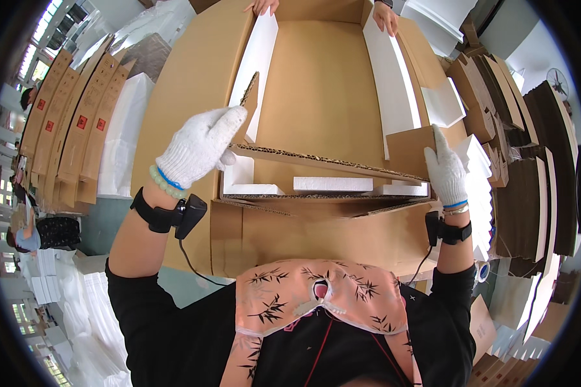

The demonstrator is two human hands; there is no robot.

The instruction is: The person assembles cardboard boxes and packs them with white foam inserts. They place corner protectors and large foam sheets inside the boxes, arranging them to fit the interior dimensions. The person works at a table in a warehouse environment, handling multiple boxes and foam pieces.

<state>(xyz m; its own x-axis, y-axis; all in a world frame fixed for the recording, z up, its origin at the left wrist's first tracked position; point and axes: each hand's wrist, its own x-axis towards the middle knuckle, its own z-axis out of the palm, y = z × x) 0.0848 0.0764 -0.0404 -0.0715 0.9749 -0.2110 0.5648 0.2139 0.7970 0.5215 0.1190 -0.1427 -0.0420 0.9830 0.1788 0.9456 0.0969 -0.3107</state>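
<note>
A large open cardboard box lies in front of me. Across its near part runs a folded cardboard piece with end flaps turned up. My left hand, in a white knit glove, pinches its left flap between thumb and fingers. At the opposite end, my gloved right hand grips the right flap, index finger stretched along its edge. White foam strips line the box's left side and right side. Between the cardboard piece and the near wall sits a white foam block, with foam corners beside it.
Another person's hands touch the far ends of the foam strips, one at left and one at right. Printed cartons stand on the left. Stacks of flat cardboard are at right, beside white foam pieces.
</note>
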